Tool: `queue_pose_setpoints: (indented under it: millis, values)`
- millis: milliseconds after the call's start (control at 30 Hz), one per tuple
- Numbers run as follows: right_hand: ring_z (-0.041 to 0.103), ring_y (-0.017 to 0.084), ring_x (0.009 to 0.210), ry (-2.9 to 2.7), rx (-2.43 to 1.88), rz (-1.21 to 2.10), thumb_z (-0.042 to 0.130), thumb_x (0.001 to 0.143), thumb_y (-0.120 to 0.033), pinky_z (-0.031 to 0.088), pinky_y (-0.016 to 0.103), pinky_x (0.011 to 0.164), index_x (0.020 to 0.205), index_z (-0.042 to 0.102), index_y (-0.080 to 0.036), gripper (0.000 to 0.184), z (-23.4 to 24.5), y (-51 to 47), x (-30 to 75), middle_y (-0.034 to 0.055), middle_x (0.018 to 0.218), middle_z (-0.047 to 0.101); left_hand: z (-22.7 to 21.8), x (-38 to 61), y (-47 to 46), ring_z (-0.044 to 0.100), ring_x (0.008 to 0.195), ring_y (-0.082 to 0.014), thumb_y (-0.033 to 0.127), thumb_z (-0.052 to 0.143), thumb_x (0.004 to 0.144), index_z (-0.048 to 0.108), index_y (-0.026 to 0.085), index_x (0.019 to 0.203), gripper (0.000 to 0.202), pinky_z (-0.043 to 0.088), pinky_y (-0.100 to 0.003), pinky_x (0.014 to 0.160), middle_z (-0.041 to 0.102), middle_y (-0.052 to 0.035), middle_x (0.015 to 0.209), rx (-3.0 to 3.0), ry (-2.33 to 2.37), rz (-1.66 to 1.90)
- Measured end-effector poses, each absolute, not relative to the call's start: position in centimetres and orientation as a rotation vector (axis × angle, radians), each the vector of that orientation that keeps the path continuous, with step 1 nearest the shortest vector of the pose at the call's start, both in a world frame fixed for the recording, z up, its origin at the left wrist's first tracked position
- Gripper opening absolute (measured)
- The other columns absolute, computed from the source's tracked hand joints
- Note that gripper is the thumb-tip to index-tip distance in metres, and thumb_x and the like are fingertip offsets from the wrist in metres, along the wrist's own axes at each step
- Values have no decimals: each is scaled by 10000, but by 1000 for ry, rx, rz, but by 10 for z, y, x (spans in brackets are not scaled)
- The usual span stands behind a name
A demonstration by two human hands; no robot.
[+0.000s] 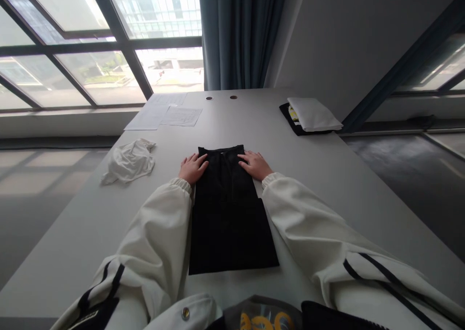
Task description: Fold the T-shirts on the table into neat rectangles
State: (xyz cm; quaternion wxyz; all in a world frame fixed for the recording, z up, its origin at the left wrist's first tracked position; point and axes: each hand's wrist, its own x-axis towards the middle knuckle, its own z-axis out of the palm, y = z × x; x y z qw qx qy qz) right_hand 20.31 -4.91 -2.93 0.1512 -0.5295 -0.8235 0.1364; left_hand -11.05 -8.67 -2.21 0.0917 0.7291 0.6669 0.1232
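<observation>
the left hand [192, 168] lies flat, palm down, fingers loosely spread and pointing inward. the right hand [255, 164] mirrors it, also flat and open, a little apart.

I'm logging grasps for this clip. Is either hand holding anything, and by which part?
Nothing is gripped. The left hand and right hand lie flat on the far end of the black garment, one at each side.

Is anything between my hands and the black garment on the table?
Nothing visible: the left hand and right hand both rest open on the far end of the black garment. The crumpled white cloth lies apart, to the left.
</observation>
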Motion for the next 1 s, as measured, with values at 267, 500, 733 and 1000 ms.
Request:
queue_pose_setpoints:
  millis: [267, 500, 733, 1000]
  values:
    - [643, 280, 1328, -2044, -1384, 568, 642, 951, -334, 423, 454, 1214, 1299, 771, -231, 385, -29, -12, 202, 76, 1385, 725, -23, -120, -48, 648, 1283, -254, 315, 544, 975, 703, 268, 1353, 413, 468, -431, 1165, 709, -50, 1384, 2134, 1707, 801]
    - [720, 240, 1146, -1613, -1062, 759, 763, 857, -382, 529, 423, 1110, 1063, 831, -247, 255, -25, -50, 204, 45, 1152, 796, -8, -114, -81, 709, 1056, -215, 322, 665, 902, 740, 246, 1209, 324, 575, -378, 986, 765, -42, 1182, 2014, 1562, 1230]
    - [695, 186, 867, -1538, -901, 865, 860, 787, -432, 611, 371, 913, 820, 694, -239, 256, -15, -92, 210, 1, 873, 717, 12, -110, -134, 716, 906, -191, 332, 705, 891, 725, 228, 939, 117, 585, -351, 918, 768, -18, 956, 2019, 1587, 1343]
    - [714, 190, 954, -1878, -835, 836, 786, 862, -327, 592, 373, 956, 1203, 701, -275, 356, -5, -148, 238, 19, 1019, 733, 8, -131, -198, 748, 956, -189, 284, 700, 860, 531, 264, 1396, 563, 579, -366, 962, 775, -4, 1009, 2029, 1428, 1146]
